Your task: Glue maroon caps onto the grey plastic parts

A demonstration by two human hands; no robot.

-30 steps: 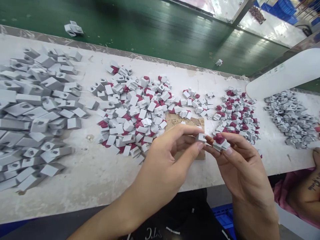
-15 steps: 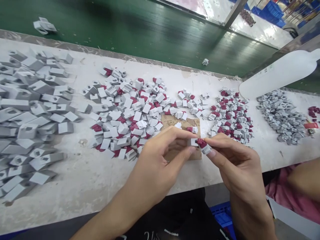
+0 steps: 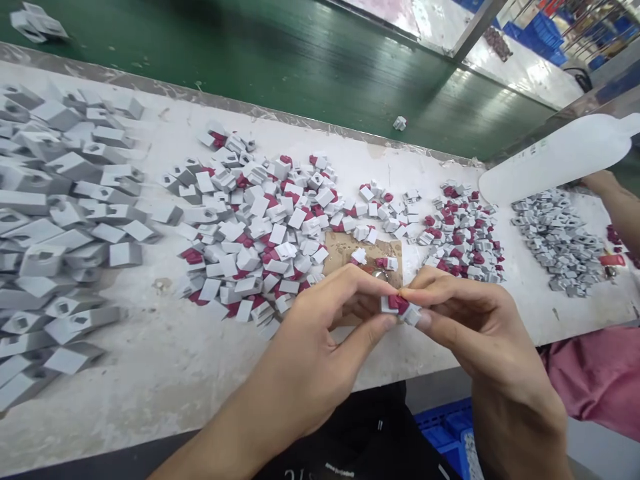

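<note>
My left hand (image 3: 325,340) pinches a small light-grey plastic block (image 3: 387,305) between thumb and forefinger. My right hand (image 3: 475,327) pinches a small grey plastic piece with a maroon part (image 3: 399,303) on it. The two pieces meet at the fingertips, the maroon part lying between the grey ones; how far they fit together is partly hidden. Just beyond my fingers is a piece of brown cardboard (image 3: 345,248), bearing a few grey-and-maroon pieces (image 3: 387,263) and a small shiny round thing (image 3: 381,274).
Grey-and-maroon pieces form piles at centre (image 3: 260,233) and right (image 3: 465,233). Larger grey blocks (image 3: 65,220) cover the left. A white bottle (image 3: 555,157) leans by a grey heap (image 3: 557,240). Behind runs a green belt (image 3: 280,80). A co-worker's hand (image 3: 603,185) reaches in at right.
My hands have moved slightly down and closer together, bringing the maroon part up against the left block. The co-worker's arm has moved forward beyond the bottle. Loose pieces on the belt have shifted left.
</note>
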